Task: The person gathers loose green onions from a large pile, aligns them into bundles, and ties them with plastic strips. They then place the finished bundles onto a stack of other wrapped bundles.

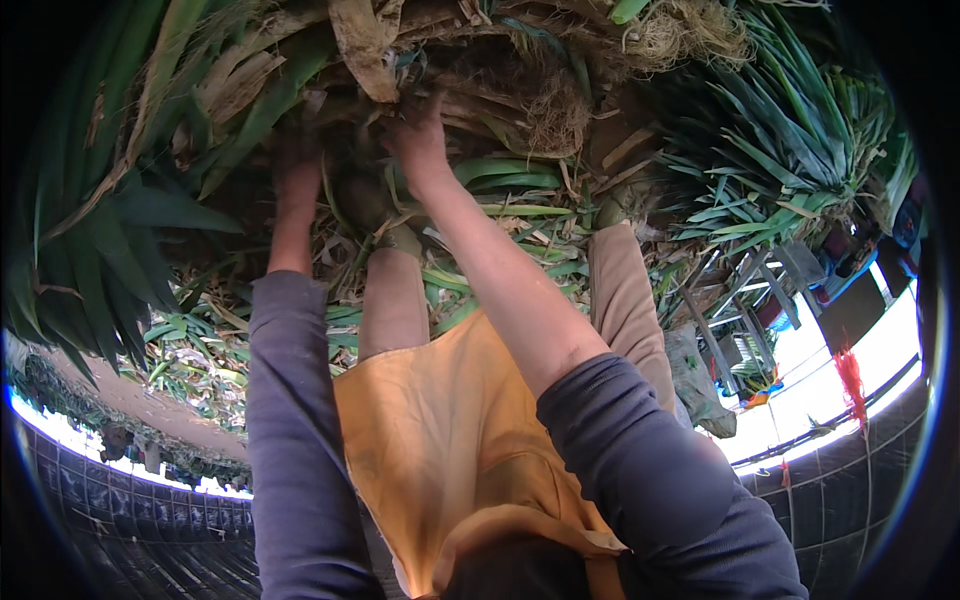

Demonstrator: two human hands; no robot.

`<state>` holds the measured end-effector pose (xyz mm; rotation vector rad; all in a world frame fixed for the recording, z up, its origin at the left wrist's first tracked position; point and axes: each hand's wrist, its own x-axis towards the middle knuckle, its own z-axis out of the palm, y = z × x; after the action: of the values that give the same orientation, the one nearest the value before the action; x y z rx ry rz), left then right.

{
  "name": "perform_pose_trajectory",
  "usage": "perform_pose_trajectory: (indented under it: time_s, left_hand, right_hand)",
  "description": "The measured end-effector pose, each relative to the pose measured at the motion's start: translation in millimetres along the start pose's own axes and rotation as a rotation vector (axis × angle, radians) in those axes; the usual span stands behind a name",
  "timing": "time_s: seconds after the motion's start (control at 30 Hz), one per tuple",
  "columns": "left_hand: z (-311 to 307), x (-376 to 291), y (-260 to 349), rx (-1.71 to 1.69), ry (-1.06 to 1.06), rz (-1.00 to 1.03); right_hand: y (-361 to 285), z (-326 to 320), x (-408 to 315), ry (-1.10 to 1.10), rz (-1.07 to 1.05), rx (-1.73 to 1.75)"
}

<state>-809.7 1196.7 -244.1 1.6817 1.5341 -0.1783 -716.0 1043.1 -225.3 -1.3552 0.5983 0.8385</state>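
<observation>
My right hand point(421, 144) reaches into a pile of dry brown stalks point(480, 105) with fibrous roots point(559, 120). Its fingers are partly hidden, so whether they grip a stalk is unclear. Left of it, my left hand point(296, 161) is blurred and in shadow beside broad green leaves point(277, 112). What it touches cannot be made out. A pale dry leaf sheath point(367, 52) hangs just above the space between both hands.
Leek-like plants with long leaves stand at the left point(105, 225) and lie bundled at the right point(795, 150). Trimmed leaf scraps point(517, 247) cover the ground around my legs. An orange apron point(435, 427) spans my lap. Wooden furniture point(750, 292) stands at the right.
</observation>
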Motion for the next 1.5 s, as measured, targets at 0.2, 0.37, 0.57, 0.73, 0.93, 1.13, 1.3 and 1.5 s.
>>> perform_pose_trajectory:
  time_s: [0.2,0.37,0.57,0.73,0.93,1.13,1.3,1.5]
  left_hand:
    - [-82.4,90.8,-59.4,-0.398,-0.068,-0.388]
    - [-67.4,54.6,-34.4,-0.050,-0.346,-0.074]
    - [-27.4,49.8,1.5,-0.944,-0.163,-0.400]
    - [-43.0,61.1,-16.4,-0.805,-0.145,-0.263]
    - [-19.0,40.1,-15.1,-0.996,-0.309,-0.494]
    - [-55.8,8.1,-14.1,-0.773,-0.197,-0.470]
    - [-87.7,-32.0,3.2,-0.047,-0.305,-0.269]
    - [-84.5,-117.5,46.5,-0.378,-0.340,-0.329]
  right_hand:
    - [20.0,24.3,-13.5,-0.337,-0.346,-0.860]
    - [17.3,81.8,-14.7,-0.565,-0.318,-0.975]
    - [-40.5,11.6,7.5,0.109,-0.728,-1.104]
    - [-66.8,-49.5,55.7,0.081,-1.025,-1.360]
    - [-69.6,-43.3,62.5,-0.067,-0.774,-1.530]
    - [-73.4,-39.0,54.3,-0.079,-0.592,-1.473]
    - [-74.7,-44.7,42.7,-0.156,-0.589,-1.449]
    - [-124.6,-45.4,10.7,-0.144,-0.509,-1.478]
